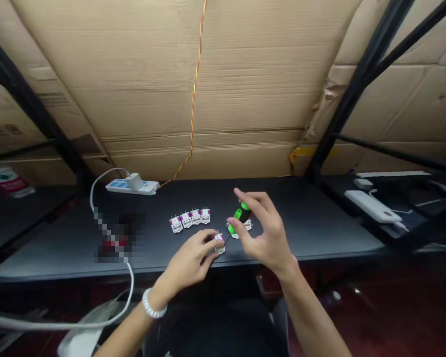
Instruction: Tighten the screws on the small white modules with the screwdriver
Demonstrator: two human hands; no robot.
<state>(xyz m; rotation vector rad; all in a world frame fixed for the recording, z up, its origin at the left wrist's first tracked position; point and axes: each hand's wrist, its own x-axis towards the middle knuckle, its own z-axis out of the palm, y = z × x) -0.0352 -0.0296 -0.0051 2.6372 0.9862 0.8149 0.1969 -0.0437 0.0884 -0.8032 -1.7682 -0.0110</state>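
Observation:
My left hand (193, 255) pinches a small white-and-purple block with prongs (219, 249) near the front edge of the black table (152, 243). In my right hand (269, 233) is a green-and-black screwdriver (238, 215), tilted, its thin shaft slanting down to the left. The tip reaches the right side of the pinched block; exactly what it touches is too small to tell. Several like blocks (195, 216) stand in a slightly curved row behind my left hand. More white pieces (248, 224) lie partly hidden behind the screwdriver and my right fingers.
At the back left lies a white power strip (144, 187) with a plugged-in adapter and a white cable (131, 282) looping over the table edge. A twisted red-yellow wire (193, 104) hangs down the cardboard wall. Black metal posts (330, 126) flank the table. A white device (373, 206) lies at right.

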